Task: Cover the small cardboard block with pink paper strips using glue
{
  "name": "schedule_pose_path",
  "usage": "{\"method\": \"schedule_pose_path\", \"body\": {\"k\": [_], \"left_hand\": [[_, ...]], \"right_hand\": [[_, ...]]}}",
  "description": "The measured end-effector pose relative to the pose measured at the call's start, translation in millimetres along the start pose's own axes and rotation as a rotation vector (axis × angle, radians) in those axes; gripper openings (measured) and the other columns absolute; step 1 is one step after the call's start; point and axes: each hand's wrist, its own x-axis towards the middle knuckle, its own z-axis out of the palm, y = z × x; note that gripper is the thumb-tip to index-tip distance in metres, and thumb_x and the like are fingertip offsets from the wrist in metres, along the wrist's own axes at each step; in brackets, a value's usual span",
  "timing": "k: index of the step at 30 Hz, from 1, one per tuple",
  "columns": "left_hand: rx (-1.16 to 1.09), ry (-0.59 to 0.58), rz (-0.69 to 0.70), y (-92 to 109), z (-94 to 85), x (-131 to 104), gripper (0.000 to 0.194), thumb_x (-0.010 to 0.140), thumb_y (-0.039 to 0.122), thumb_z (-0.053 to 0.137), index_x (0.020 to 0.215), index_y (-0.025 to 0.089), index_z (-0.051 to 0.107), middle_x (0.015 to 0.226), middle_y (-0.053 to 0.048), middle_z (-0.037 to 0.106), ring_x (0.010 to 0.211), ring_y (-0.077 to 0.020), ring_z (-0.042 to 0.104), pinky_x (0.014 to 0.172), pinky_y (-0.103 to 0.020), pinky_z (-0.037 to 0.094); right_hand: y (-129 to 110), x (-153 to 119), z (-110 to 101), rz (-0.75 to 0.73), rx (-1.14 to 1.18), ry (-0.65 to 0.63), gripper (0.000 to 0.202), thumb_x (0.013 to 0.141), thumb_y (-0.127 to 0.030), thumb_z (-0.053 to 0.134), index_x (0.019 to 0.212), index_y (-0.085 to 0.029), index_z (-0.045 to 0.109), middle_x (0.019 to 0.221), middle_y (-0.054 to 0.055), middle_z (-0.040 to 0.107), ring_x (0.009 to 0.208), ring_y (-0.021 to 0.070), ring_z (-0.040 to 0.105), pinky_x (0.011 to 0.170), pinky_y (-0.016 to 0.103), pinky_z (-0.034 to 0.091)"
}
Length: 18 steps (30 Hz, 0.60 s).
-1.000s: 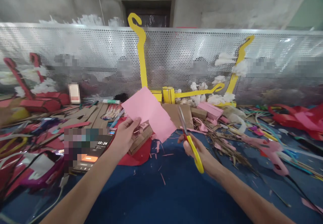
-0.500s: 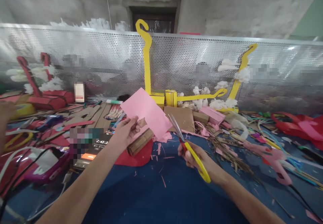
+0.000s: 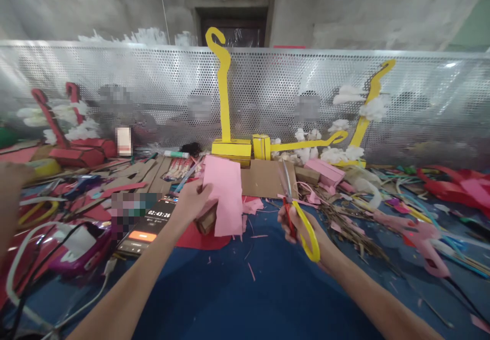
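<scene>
A sheet of pink paper [image 3: 227,197] is gripped at its left edge by my left hand [image 3: 193,197], held over a brown cardboard block [image 3: 206,221] that it partly hides. Beneath lies a piece of red paper [image 3: 187,240] on the blue tabletop. To the right, my right hand [image 3: 298,222] holds scissors [image 3: 305,227] with one yellow and one red handle, blades pointing up and away. The scissors are apart from the pink sheet. Small pink scraps [image 3: 253,205] lie between my two hands.
Yellow hook-shaped cardboard pieces [image 3: 224,100] stand along the perforated metal panel [image 3: 268,90]. A phone [image 3: 147,225] showing a timer lies left, near a purple device [image 3: 82,250]. Twigs [image 3: 356,233] and a pink glue gun [image 3: 421,238] lie right. Another person's hand [image 3: 13,187] shows far left.
The pink sheet has turned from slanted to nearly upright and come lower. My right hand has moved slightly right with the scissors, whose blades now point more straight up.
</scene>
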Motion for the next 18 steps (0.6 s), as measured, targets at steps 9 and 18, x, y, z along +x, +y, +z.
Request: {"method": "schedule_pose_path", "body": {"k": [9,18], "left_hand": [[0.369,-0.081,0.154,2.4,13.8,-4.3,0.027,0.076,0.046,0.072,0.071,0.02,0.066,0.073,-0.004,0.069,0.071,-0.0222,0.06,0.066,-0.03,0.04],[0.382,-0.12,0.161,-2.3,17.8,9.4,0.022,0.074,0.041,0.074,0.07,0.02,0.07,0.077,-0.005,0.072,0.077,-0.0222,0.062,0.07,-0.029,0.042]], "right_hand": [[1.4,-1.0,2.7,-0.015,0.006,0.01,0.049,0.077,-0.067,0.076,0.084,-0.02,0.063,0.082,0.002,0.059,0.057,0.0098,0.045,0.043,0.02,0.036],[-0.5,-2.7,4.3,-0.04,0.004,-0.018,0.05,0.078,-0.067,0.075,0.084,-0.02,0.062,0.083,0.001,0.059,0.057,0.0088,0.043,0.045,0.021,0.036]]}}
